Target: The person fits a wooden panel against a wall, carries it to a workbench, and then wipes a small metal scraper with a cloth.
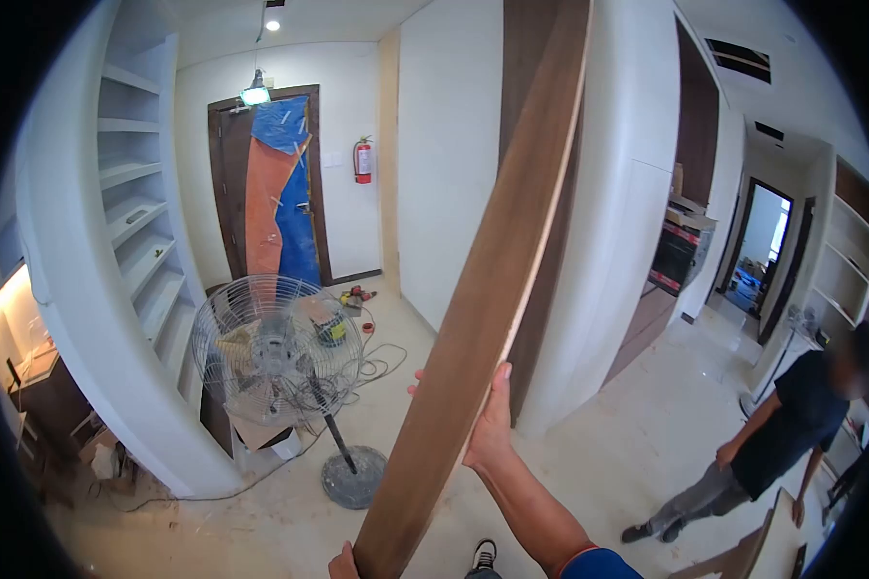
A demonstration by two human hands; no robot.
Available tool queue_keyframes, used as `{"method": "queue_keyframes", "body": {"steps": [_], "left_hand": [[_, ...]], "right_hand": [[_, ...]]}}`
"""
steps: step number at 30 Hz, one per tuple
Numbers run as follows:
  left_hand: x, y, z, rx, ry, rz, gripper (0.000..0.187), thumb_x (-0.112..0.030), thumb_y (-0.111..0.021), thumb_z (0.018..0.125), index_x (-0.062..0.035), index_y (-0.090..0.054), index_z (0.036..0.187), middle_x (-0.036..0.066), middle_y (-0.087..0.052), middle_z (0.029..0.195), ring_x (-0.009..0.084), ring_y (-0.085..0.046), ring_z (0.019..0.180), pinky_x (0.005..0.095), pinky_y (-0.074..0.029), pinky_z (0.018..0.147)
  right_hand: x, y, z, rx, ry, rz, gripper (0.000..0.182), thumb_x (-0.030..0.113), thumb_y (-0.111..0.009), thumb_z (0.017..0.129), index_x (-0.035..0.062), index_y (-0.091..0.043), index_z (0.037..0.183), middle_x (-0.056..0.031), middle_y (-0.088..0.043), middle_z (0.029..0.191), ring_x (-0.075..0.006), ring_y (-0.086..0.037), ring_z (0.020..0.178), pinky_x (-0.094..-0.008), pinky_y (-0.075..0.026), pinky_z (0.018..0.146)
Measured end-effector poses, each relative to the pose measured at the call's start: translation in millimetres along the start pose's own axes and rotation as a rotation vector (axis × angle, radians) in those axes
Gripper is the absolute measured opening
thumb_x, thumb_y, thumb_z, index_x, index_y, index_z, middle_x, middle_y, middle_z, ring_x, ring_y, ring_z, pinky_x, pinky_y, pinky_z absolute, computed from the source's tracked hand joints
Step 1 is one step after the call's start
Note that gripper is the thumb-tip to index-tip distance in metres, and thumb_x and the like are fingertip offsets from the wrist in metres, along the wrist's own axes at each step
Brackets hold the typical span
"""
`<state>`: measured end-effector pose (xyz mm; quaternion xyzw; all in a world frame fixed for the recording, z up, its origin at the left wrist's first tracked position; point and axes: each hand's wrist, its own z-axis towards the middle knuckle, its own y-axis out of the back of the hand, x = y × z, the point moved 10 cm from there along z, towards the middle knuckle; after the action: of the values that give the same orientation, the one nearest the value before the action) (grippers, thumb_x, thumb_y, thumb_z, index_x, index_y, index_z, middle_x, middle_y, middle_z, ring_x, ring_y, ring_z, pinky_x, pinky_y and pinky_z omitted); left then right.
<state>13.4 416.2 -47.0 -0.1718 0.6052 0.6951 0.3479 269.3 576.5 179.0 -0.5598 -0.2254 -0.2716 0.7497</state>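
Observation:
A long brown wood-grain panel (492, 280) runs from the bottom middle of the view up to the top, tilted to the right. My right hand (488, 425) grips its right edge about halfway up, fingers wrapped behind it. My left hand (343, 563) holds the panel's lower end at the bottom edge of the view; only part of that hand shows. My right forearm reaches up from the lower right.
A standing metal fan (275, 352) on a round base is to the left, with cables on the floor. White curved shelving (130, 232) lines the left wall. A person in a dark shirt (782, 434) stands at the right. Another board (758, 550) lies at the lower right.

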Motion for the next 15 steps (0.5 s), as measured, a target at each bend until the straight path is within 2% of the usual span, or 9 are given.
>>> {"method": "queue_keyframes", "body": {"steps": [2, 5, 6, 9, 11, 15], "left_hand": [[3.6, -24.3, 30.8, -0.052, 0.005, 0.010, 0.132, -0.047, -0.092, 0.052, 0.0009, -0.023, 0.153, 0.030, -0.046, 0.136, 0.0482, -0.045, 0.124, 0.0548, -0.039, 0.104], [-14.2, -43.1, 84.6, -0.119, 0.059, -0.023, 0.132, -0.047, -0.092, 0.051, 0.0005, -0.023, 0.153, 0.030, -0.047, 0.135, 0.0481, -0.045, 0.123, 0.0548, -0.039, 0.104], [-21.1, -49.7, 105.9, -0.125, 0.075, -0.032, 0.131, -0.046, -0.092, 0.051, 0.0006, -0.024, 0.153, 0.030, -0.047, 0.134, 0.0476, -0.046, 0.123, 0.0545, -0.039, 0.104], [-37.4, -72.8, 158.6, -0.161, 0.093, -0.079, 0.127, -0.043, -0.093, 0.051, 0.0008, -0.027, 0.151, 0.029, -0.048, 0.133, 0.0464, -0.046, 0.123, 0.0532, -0.040, 0.103], [-42.3, -84.5, 187.2, -0.213, 0.059, -0.111, 0.124, -0.041, -0.093, 0.051, 0.0011, -0.030, 0.150, 0.028, -0.048, 0.132, 0.0455, -0.047, 0.122, 0.0517, -0.040, 0.103], [-34.7, -124.5, 255.4, -0.160, 0.163, -0.128, 0.124, -0.039, -0.093, 0.050, 0.0018, -0.032, 0.149, 0.028, -0.047, 0.136, 0.0444, -0.046, 0.126, 0.0500, -0.040, 0.105]], "right_hand": [[-3.8, 21.0, 45.3, 0.066, -0.033, 0.005, 0.093, 0.079, -0.017, 0.094, 0.0047, -0.044, 0.142, -0.0192, -0.058, 0.130, -0.0330, -0.061, 0.115, -0.0481, -0.054, 0.093], [0.0, 44.1, 106.3, 0.131, -0.085, 0.000, 0.091, 0.078, -0.017, 0.094, 0.0050, -0.045, 0.141, -0.0176, -0.060, 0.127, -0.0314, -0.062, 0.111, -0.0473, -0.054, 0.092], [1.6, 54.5, 128.1, 0.135, -0.096, -0.016, 0.089, 0.077, -0.017, 0.095, 0.0054, -0.047, 0.138, -0.0154, -0.061, 0.120, -0.0292, -0.062, 0.107, -0.0459, -0.055, 0.089], [17.7, 73.4, 189.9, 0.201, -0.056, -0.065, 0.085, 0.075, -0.017, 0.096, 0.0063, -0.048, 0.137, -0.0138, -0.061, 0.115, -0.0267, -0.062, 0.103, -0.0438, -0.055, 0.087], [22.9, 84.1, 222.3, 0.188, -0.101, -0.025, 0.080, 0.073, -0.020, 0.098, 0.0061, -0.050, 0.132, -0.0119, -0.061, 0.113, -0.0234, -0.062, 0.102, -0.0407, -0.055, 0.085], [22.0, 117.0, 279.0, 0.193, -0.152, -0.015, 0.079, 0.074, -0.025, 0.097, 0.0067, -0.052, 0.129, -0.0103, -0.060, 0.112, -0.0213, -0.060, 0.102, -0.0387, -0.053, 0.084]]}}
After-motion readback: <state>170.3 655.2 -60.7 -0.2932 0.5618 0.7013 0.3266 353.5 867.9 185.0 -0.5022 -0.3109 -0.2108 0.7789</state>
